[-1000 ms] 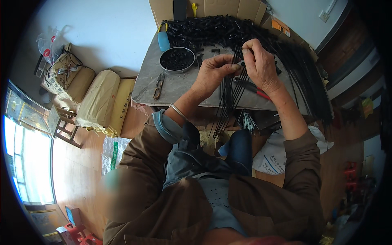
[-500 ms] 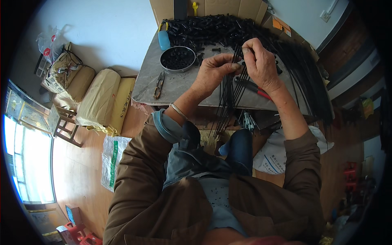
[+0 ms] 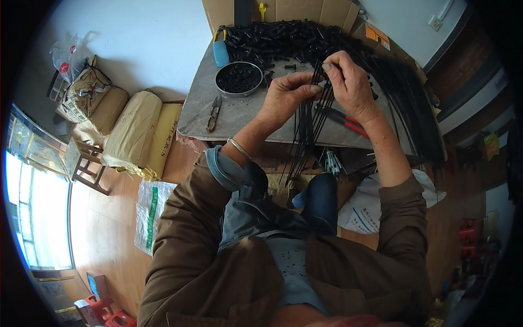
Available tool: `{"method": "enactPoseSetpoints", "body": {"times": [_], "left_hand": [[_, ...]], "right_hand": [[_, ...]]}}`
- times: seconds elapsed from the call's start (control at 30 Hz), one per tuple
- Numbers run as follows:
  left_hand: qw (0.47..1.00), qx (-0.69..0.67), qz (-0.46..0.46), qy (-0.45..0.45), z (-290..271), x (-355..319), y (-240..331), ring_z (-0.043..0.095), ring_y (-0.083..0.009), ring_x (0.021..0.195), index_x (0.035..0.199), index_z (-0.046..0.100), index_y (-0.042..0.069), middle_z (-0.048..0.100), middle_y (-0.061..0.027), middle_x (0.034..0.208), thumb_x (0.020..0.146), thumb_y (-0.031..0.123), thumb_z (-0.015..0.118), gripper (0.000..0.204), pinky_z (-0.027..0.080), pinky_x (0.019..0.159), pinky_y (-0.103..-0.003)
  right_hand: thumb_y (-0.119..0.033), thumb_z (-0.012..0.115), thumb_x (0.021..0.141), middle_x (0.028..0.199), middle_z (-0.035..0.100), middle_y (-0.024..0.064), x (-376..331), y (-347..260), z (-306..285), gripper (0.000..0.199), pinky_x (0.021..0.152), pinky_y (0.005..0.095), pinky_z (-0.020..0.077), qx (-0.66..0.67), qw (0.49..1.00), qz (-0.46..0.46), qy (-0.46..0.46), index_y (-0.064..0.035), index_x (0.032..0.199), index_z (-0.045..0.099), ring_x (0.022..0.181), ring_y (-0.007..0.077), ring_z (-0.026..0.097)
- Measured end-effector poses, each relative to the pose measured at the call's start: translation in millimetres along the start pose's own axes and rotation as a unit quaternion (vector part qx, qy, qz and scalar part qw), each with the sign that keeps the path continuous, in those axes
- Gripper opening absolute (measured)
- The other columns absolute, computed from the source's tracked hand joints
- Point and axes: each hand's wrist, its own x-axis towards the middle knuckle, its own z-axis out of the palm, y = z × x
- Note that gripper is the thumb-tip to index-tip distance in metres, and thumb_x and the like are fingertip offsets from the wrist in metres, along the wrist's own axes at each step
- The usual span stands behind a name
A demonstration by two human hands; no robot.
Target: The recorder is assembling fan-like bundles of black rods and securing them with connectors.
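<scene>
A bundle of thin black rods (image 3: 308, 128) hangs over the table's front edge from between my hands. My left hand (image 3: 289, 95) pinches the bundle near its upper end, thumb and forefinger together. Just right of it, my right hand (image 3: 351, 84) is closed with thumb against forefinger at the tops of the rods; any small part in that pinch is hidden. A round metal bowl (image 3: 238, 94) of small black pieces stands left of my hands. Beneath my right hand lies a tool with red handles (image 3: 357, 127).
Black tubular parts (image 3: 272, 41) are heaped along the table's back. Long black rods (image 3: 406, 103) fan down its right side. Snips (image 3: 213, 113) and a blue-and-yellow object (image 3: 220, 52) lie at the left. A white sack (image 3: 362, 204) is on the floor at right.
Almost nothing differs. The view has shifted slightly, and my fingers keep their pinch on the rods with only a slight movement.
</scene>
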Motion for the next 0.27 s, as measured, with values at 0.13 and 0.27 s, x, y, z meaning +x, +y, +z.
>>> {"method": "enactPoseSetpoints", "body": {"times": [0.13, 0.27], "left_hand": [[1.000, 0.000, -0.007, -0.005, 0.4, 0.2, 3.2, 0.066, -0.0132, 0.087, 0.112, 0.066, 0.004, 0.070, -0.0054, 0.094, 0.088, 0.005, 0.064, 0.025, 0.053, 0.082, -0.029], [1.000, 0.015, -0.007, -0.011, -0.2, 0.6, 4.7, 0.066, -0.0135, 0.087, 0.112, 0.066, 0.004, 0.070, -0.0051, 0.094, 0.088, 0.006, 0.064, 0.024, 0.052, 0.083, -0.028]], "right_hand": [[-0.014, 0.053, 0.096, 0.074, 0.056, 0.0081, 2.0, 1.7, 0.3, 0.012, 0.060, 0.0299, 0.0458, 0.000, 1.000, -0.003, 0.010, -0.0024, 0.092, 0.052, 0.063, 0.0187, 0.056], [-0.015, 0.053, 0.096, 0.073, 0.057, 0.0082, 5.8, -0.1, -5.3, 0.012, 0.061, 0.0294, 0.0464, -0.010, 1.000, 0.017, -0.017, -0.0034, 0.092, 0.052, 0.064, 0.0185, 0.057]]}}
